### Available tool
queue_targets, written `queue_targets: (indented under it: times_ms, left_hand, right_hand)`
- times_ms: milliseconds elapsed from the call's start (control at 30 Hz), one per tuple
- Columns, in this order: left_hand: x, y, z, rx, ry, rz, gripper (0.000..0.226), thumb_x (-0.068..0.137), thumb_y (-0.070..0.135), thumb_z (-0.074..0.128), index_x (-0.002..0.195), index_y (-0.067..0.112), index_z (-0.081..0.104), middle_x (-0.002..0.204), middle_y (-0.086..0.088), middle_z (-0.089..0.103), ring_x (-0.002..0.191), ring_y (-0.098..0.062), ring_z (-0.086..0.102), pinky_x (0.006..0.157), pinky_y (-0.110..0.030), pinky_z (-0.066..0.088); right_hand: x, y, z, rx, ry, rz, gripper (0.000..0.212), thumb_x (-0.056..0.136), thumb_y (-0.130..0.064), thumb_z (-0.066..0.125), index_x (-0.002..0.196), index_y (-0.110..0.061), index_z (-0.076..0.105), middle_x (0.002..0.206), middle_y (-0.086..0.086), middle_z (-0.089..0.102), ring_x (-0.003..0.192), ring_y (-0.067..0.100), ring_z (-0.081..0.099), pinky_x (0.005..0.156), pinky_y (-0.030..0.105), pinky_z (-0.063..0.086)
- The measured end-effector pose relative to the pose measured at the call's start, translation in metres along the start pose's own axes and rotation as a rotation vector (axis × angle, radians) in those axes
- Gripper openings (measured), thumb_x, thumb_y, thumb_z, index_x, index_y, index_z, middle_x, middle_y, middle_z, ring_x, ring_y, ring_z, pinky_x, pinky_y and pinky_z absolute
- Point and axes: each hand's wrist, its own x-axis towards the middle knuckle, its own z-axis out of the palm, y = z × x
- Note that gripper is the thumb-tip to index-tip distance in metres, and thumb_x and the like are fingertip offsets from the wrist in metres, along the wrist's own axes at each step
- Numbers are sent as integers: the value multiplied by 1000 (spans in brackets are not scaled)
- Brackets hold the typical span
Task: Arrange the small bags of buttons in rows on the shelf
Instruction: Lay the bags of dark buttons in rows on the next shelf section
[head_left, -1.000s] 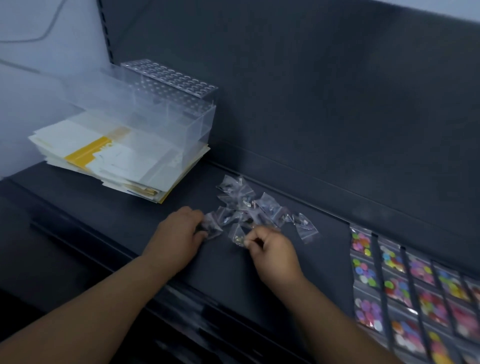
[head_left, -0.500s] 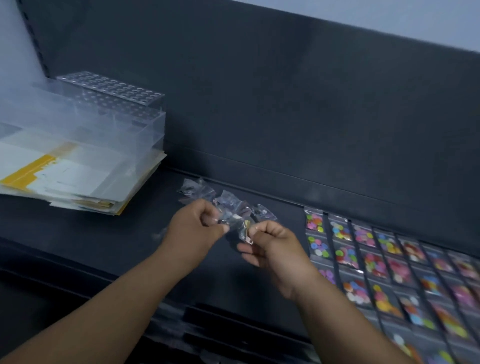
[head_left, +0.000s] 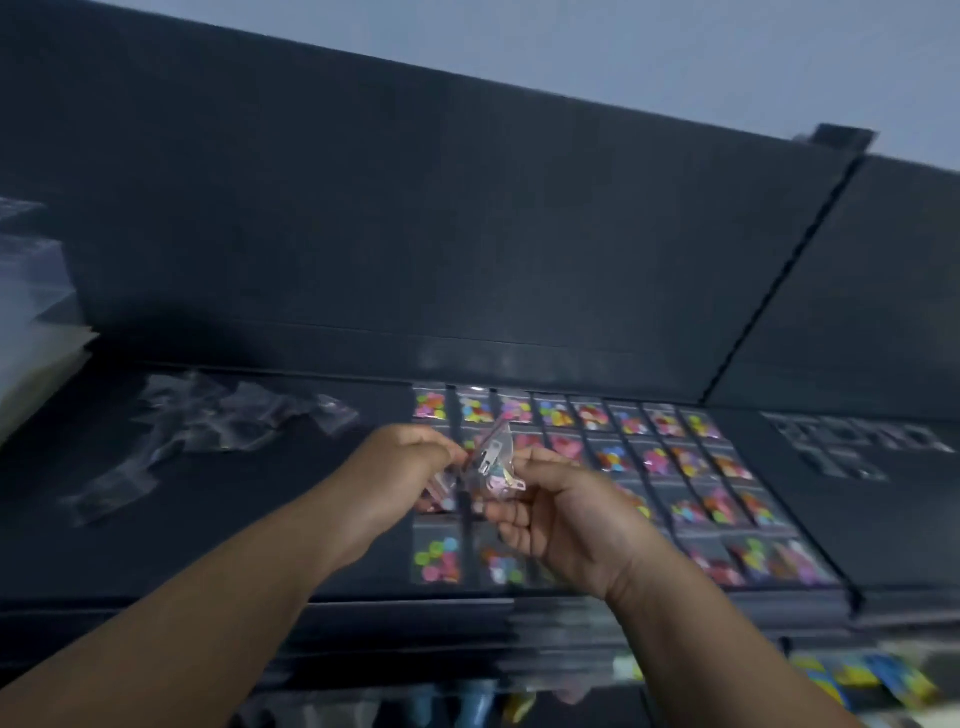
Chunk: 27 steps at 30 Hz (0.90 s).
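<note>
At the far left edge a blurred stack of pale sheets (head_left: 36, 358) sits on the dark shelf (head_left: 249, 525). Just to its right, a loose scatter of clear bags (head_left: 228, 421) lies flat on the shelf, well apart from both hands. Nearer the middle, the left hand (head_left: 410, 467) is raised above the shelf with its fingers curled, the tips pinching the left edge of a small clear bag (head_left: 491, 460). That bag stands tilted in the air between the two hands, its top corner pointing up. The right hand (head_left: 566, 514) grips its lower right part between thumb and curled fingers, so most of the bag shows above the grip. Behind and below the hands, rows of button bags (head_left: 670, 457) with coloured buttons lie side by side on the shelf. Further right, another blurred set of clear packets (head_left: 852, 441) lies on the neighbouring shelf section.
</note>
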Motion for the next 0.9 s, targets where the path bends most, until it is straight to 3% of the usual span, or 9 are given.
queue_targets:
  times_ms: [133,233,367,500,600,700,800,900]
  left_hand:
    - [-18,26,79,-101,-136,21,24,85,42,62,92,21,72,84,10,69,80,-9,60,74,-30,49]
    - [-29,39,137,-67,-172,23,17,82,36,68,89,21,70,82,6,68,74,-9,60,68,-27,48]
    - [-40,50,207,-55,-234,-6,9,83,31,69,82,22,71,78,3,67,73,-13,58,72,-31,49]
    - [-56,60,267,-65,-328,23,12,88,20,65,78,14,64,68,-1,56,62,-12,49,61,-25,45]
    - [-60,72,303,-12,-325,66,12,90,17,61,79,10,62,65,-2,53,59,-11,47,58,-24,42]
    - [-58,85,333,46,-311,81,13,90,16,61,79,10,58,63,-2,52,58,-11,46,56,-21,42]
    - [-47,94,356,101,-340,82,19,89,15,61,72,12,57,62,-3,53,59,-14,47,58,-24,42]
    - [-26,100,374,185,-337,118,22,88,16,62,67,14,56,59,0,53,59,-14,47,62,-28,42]
  right_hand:
    - [-54,-9,-63,1,19,-7,13,95,-9,42,88,-15,53,66,8,64,50,16,62,47,22,48]
    - [-96,-15,-110,2,22,-21,13,94,-9,43,87,-14,53,67,8,64,51,16,62,48,22,48]
    - [-149,-19,-167,7,13,-47,11,94,-9,42,92,-12,52,67,7,64,52,16,62,49,23,48]
    - [-189,-20,-217,-1,49,-30,14,93,-8,41,102,-12,51,66,6,63,54,16,63,49,23,49]
    - [-208,-22,-249,-30,128,-39,19,96,-25,45,104,-15,58,74,5,65,62,17,65,55,24,50]
    - [-222,-27,-273,-93,179,-142,24,83,-39,60,95,-19,63,81,0,64,70,14,61,66,27,48]
    - [-230,-33,-293,-223,177,-220,9,84,-11,65,91,-15,60,73,-2,61,59,7,57,59,18,46]
    - [-227,-42,-313,-315,212,-209,15,84,3,62,84,-11,57,69,1,57,53,5,55,52,13,45]
